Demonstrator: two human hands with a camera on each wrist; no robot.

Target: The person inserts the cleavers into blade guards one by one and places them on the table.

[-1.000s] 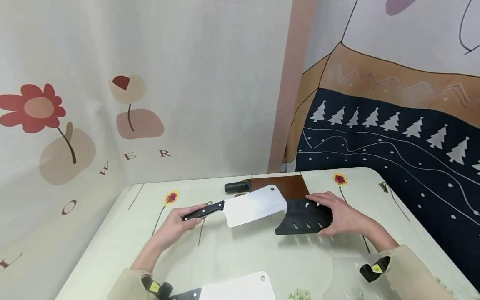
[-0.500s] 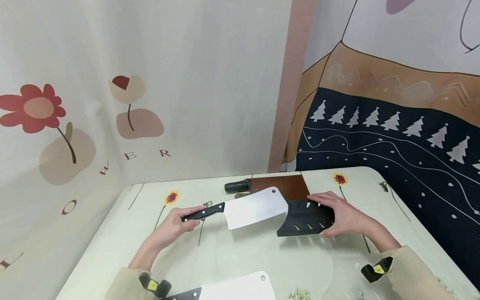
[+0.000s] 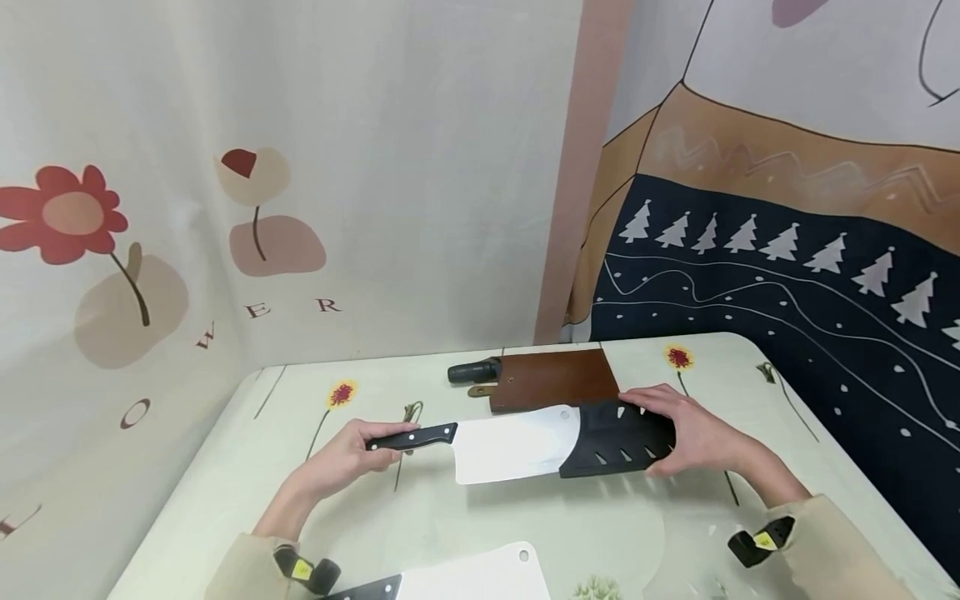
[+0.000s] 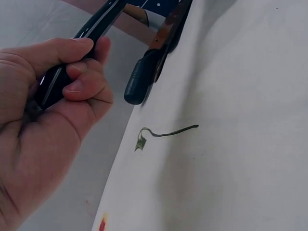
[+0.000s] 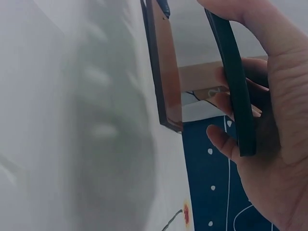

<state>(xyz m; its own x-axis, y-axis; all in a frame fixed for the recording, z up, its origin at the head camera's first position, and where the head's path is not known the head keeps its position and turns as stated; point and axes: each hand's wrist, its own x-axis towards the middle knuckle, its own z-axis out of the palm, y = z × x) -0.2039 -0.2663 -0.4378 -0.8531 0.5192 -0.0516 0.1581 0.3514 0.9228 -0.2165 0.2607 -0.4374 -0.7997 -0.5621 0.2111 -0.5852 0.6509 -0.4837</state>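
In the head view my left hand (image 3: 345, 457) pinches the black riveted handle (image 3: 420, 437) of a cleaver. Its broad silver blade (image 3: 513, 446) points right, nearly level, and casts a shadow on the table. My right hand (image 3: 693, 433) grips a black slotted blade guard (image 3: 622, 440) by its far end, thumb below and fingers above. The blade's end edge meets the guard's curved mouth, and the hole near the blade's corner still shows. The left wrist view has thumb and curled fingers round the handle (image 4: 103, 21); the right wrist view shows the guard (image 5: 236, 86) edge-on in the hand.
Behind the blade lies a brown sheath (image 3: 558, 379) with a dark handle (image 3: 472, 372) sticking out to the left. A second cleaver (image 3: 476, 577) lies at the near edge, partly out of view. The flower-print table (image 3: 225, 500) meets curtains at the back.
The cleaver has turned from slanting up to the right to nearly level, its end lowering into line with the guard's mouth. The right hand and guard have shifted slightly right and down.
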